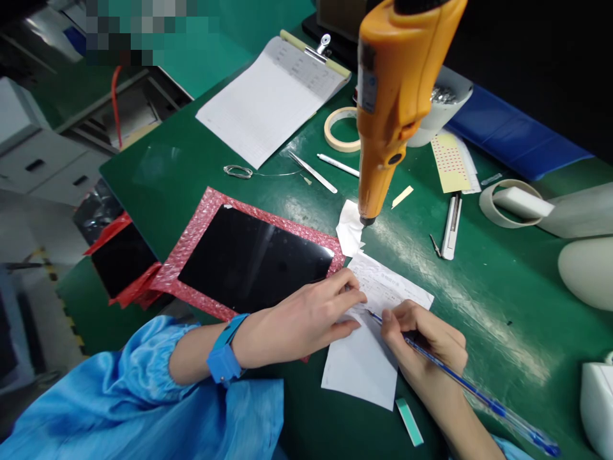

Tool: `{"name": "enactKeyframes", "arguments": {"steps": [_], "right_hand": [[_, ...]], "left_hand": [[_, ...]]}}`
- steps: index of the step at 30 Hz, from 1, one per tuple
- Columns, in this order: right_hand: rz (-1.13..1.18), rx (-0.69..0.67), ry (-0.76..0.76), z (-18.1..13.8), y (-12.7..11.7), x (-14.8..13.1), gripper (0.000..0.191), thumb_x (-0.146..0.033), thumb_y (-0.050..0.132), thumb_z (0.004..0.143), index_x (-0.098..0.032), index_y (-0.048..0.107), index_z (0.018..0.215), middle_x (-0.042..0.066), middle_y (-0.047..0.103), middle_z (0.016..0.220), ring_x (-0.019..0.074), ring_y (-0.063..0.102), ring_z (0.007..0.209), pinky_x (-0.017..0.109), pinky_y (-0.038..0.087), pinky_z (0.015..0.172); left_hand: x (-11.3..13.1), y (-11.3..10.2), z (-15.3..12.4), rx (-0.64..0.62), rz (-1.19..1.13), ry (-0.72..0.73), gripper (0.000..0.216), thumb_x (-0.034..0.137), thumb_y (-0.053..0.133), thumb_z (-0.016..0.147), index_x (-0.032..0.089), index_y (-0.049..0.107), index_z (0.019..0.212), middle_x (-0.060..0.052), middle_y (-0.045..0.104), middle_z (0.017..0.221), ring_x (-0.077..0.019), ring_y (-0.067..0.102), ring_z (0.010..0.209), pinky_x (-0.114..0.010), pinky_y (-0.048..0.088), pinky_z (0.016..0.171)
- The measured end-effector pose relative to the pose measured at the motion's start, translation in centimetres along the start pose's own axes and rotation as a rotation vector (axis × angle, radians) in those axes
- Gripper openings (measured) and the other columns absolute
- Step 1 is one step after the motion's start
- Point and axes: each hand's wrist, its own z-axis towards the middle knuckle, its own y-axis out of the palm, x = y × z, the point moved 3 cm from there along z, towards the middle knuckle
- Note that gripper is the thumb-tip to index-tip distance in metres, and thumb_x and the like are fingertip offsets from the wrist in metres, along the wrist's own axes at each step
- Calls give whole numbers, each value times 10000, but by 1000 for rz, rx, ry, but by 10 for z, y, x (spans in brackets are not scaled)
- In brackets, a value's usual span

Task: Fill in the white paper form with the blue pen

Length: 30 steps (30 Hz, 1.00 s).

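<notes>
Currently, writing looks to be the step in hand. Right hand (428, 338), lower right of centre, is closed round a pen (464, 382), tip at the sheet (364, 364), lower middle; tip contact unclear. Left hand (297, 319) is half open, fingers bent over the sheet's left side, nothing visibly grasped. Next stroke calls for a steady sheet, judged. Green table (517, 281): black panel (258, 255) on pink wrap (194, 233), left of centre; clipboard (293, 40), upper middle; orange driver (393, 96), upper right. Drawers (52, 153), upper left.
</notes>
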Motion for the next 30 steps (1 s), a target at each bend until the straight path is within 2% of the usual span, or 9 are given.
{"name": "enactKeyframes", "arguments": {"steps": [8,19,30], "right_hand": [[20,7,-30,2,2,-2,373,-55,698,1030,-253,517,771,-63,555,668,86,514,521,244,412,498],[-71,-38,-77,-2,2,-3,343,-79,712,1051,-255,556,802,-56,597,684,81,516,512,247,399,476],[-38,-57,-71,-3,2,-2,318,-53,739,1034,-248,575,842,-60,621,725,83,553,546,243,417,507]], "left_hand": [[1,-1,1,11,19,9,344,95,751,1033,176,606,1334,-84,604,1270,-230,712,1072,-367,677,925],[2,0,2,20,36,10,350,83,757,1020,165,617,1330,-88,609,1251,-229,711,1066,-360,680,917],[3,-2,3,7,52,5,317,72,727,1025,156,624,1313,-92,614,1265,-222,709,1035,-349,663,861]]}}
